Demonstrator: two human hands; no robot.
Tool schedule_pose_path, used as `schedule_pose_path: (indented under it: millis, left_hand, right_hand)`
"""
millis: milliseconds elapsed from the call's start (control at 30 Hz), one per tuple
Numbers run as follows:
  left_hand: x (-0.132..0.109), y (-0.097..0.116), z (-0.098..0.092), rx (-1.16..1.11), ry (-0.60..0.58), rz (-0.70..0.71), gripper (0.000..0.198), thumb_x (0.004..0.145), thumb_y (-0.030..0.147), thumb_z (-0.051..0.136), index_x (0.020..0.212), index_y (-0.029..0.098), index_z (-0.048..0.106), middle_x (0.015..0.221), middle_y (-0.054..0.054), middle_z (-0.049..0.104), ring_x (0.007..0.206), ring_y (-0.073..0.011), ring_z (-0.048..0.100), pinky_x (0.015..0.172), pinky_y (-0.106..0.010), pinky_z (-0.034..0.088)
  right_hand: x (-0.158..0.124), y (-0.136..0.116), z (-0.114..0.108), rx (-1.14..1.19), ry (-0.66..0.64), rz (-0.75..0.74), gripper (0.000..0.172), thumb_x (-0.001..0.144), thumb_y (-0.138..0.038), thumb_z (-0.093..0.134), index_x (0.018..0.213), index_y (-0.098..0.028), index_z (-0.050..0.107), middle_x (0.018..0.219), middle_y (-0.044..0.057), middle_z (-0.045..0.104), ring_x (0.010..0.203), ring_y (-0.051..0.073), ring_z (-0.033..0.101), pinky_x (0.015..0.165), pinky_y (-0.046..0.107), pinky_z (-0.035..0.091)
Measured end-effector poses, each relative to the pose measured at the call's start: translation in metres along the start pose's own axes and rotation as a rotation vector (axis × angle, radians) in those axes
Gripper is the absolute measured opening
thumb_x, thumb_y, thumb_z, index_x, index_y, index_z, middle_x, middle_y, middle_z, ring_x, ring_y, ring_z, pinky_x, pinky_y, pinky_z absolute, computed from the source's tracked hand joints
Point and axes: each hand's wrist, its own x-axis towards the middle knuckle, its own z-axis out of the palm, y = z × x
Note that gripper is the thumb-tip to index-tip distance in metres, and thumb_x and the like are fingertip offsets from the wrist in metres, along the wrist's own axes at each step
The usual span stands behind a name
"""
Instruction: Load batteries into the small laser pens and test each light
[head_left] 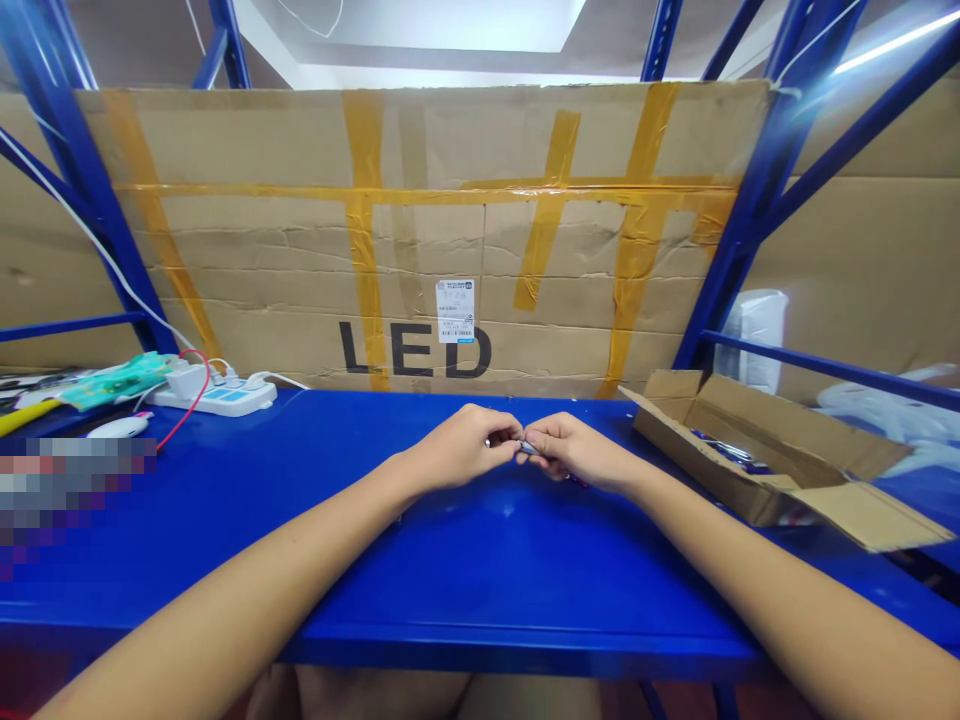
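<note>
Both hands meet above the middle of the blue table. Between their fingertips is a small, slim silvery piece, too small and too covered to name. My left hand pinches its left end with thumb and fingers. From the other side, my right hand closes its thumb and curled fingers round it. A small reddish bit shows just under the right hand; I cannot tell what it is.
An open cardboard box with shiny things inside stands at the right. A white power strip with plugs and cords lies at the back left, near a teal packet. Taped cardboard marked LED and blue posts bound the table's back.
</note>
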Motion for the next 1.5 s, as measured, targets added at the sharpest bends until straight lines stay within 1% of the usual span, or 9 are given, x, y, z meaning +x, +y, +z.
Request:
schedule_pose_path:
  millis: [200,333,467,567,700,933,1067,1367,1500]
  left_hand:
    - [-0.0004,-0.0038,0.0017,-0.047,0.039,-0.096,0.014,0.085,0.018,0.053,0.086,0.014,0.066,0.07,0.0,0.064,0.062,-0.0101,0.052,0.06,-0.022,0.038]
    - [-0.0008,-0.008,0.0002,-0.093,0.04,-0.153,0.012,0.084,0.02,0.053,0.082,0.015,0.064,0.065,0.002,0.062,0.06,-0.01,0.052,0.058,-0.022,0.037]
    - [-0.001,-0.0096,0.0003,-0.13,0.052,-0.17,0.012,0.085,0.021,0.053,0.081,0.015,0.063,0.065,0.002,0.061,0.06,-0.0101,0.053,0.057,-0.022,0.039]
    - [-0.0011,-0.0098,0.0008,-0.14,0.058,-0.172,0.012,0.084,0.022,0.053,0.082,0.015,0.063,0.065,0.001,0.062,0.06,-0.0103,0.054,0.057,-0.022,0.04]
    - [-0.0014,-0.0097,0.0013,-0.13,0.073,-0.174,0.014,0.085,0.024,0.054,0.083,0.015,0.064,0.065,0.0,0.063,0.059,-0.0106,0.055,0.057,-0.022,0.04]
    - [-0.0024,-0.009,0.0032,-0.06,0.086,-0.116,0.016,0.086,0.024,0.052,0.087,0.015,0.065,0.068,0.0,0.064,0.061,-0.0108,0.055,0.058,-0.023,0.04]
    - [-0.0025,-0.0075,0.0037,-0.028,0.081,-0.092,0.016,0.086,0.022,0.051,0.088,0.015,0.066,0.069,0.0,0.065,0.061,-0.0108,0.054,0.059,-0.023,0.039]
    - [-0.001,-0.0041,0.0048,0.0,0.08,-0.054,0.015,0.086,0.019,0.051,0.088,0.015,0.065,0.071,0.0,0.065,0.063,-0.0107,0.054,0.06,-0.024,0.039]
    - [0.0004,-0.0017,0.0021,-0.043,0.081,-0.087,0.013,0.085,0.021,0.052,0.087,0.016,0.064,0.072,0.0,0.066,0.064,-0.0109,0.056,0.061,-0.024,0.041]
  right_hand:
    - [-0.0027,-0.0047,0.0032,0.091,0.03,0.013,0.026,0.077,-0.039,0.066,0.082,-0.019,0.05,0.063,-0.006,0.048,0.043,0.005,0.033,0.04,0.021,0.022]
    - [-0.0021,-0.001,0.0067,-0.007,0.13,-0.062,0.031,0.07,-0.021,0.07,0.09,-0.022,0.047,0.065,-0.008,0.051,0.043,0.004,0.035,0.041,0.02,0.026]
    - [0.0009,0.0042,0.0069,-0.077,0.183,-0.086,0.023,0.075,-0.025,0.066,0.086,-0.021,0.048,0.056,-0.008,0.05,0.044,0.008,0.042,0.043,0.021,0.03]
    - [0.0021,0.0038,0.0059,-0.079,0.215,-0.136,0.023,0.073,-0.03,0.07,0.081,-0.019,0.052,0.062,-0.002,0.058,0.055,0.012,0.052,0.049,0.023,0.035]
    - [0.0018,0.0003,0.0051,-0.119,0.28,-0.176,0.025,0.072,-0.037,0.072,0.075,-0.017,0.057,0.069,0.002,0.063,0.062,0.013,0.054,0.057,0.026,0.04]
    - [-0.0001,-0.0039,0.0059,-0.081,0.236,-0.152,0.029,0.074,-0.044,0.07,0.073,-0.017,0.058,0.056,-0.001,0.058,0.052,0.013,0.053,0.053,0.027,0.04]
    - [0.0004,-0.0037,0.006,0.058,0.179,-0.139,0.03,0.073,-0.042,0.072,0.069,-0.017,0.055,0.054,-0.003,0.054,0.048,0.011,0.053,0.05,0.026,0.04]
    - [0.0008,-0.001,0.0034,0.412,0.052,0.007,0.028,0.064,-0.031,0.079,0.062,-0.014,0.057,0.057,-0.003,0.053,0.042,0.004,0.035,0.051,0.032,0.054]
    - [0.0008,-0.0031,-0.0016,0.301,0.074,-0.04,0.026,0.068,-0.035,0.078,0.066,-0.015,0.061,0.062,0.0,0.059,0.048,0.009,0.048,0.06,0.035,0.054]
